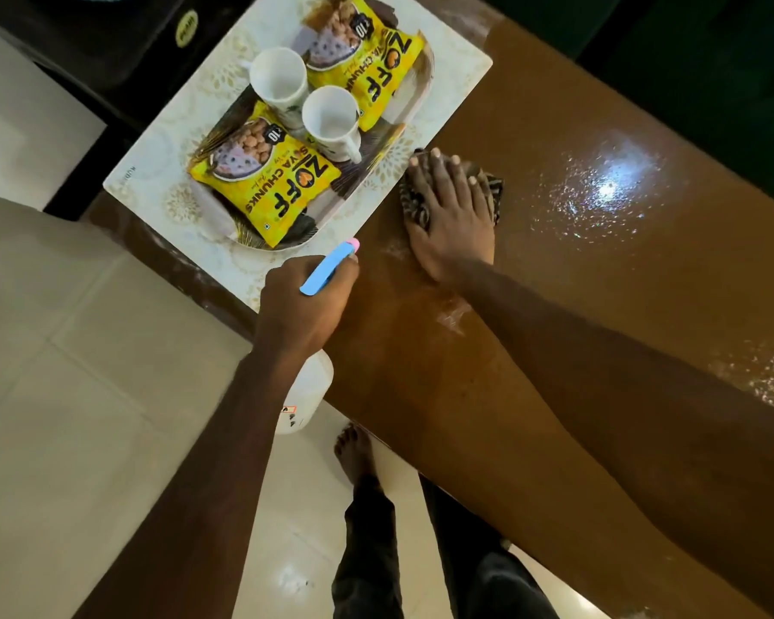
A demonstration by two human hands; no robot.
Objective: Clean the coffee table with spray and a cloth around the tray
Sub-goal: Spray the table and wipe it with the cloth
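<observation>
While flat right hand (pixel 452 216) presses cloth (pixel 414 203) beside tray (pixel 461 78) and left hand (pixel 307 306) grips spray bottle (pixel 327 270), a stroke may shunt tray.

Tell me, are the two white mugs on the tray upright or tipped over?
Upright: the far mug and near mug stand on the tray, mouths facing up, white insides look empty.

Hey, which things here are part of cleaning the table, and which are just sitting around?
Part of the job:
spray bottle, held in the left hand
cloth, pressed flat under the right hand
coffee table
tray, to wipe around

Just lying about:
two mugs on the tray
two snack packets on the tray
</observation>
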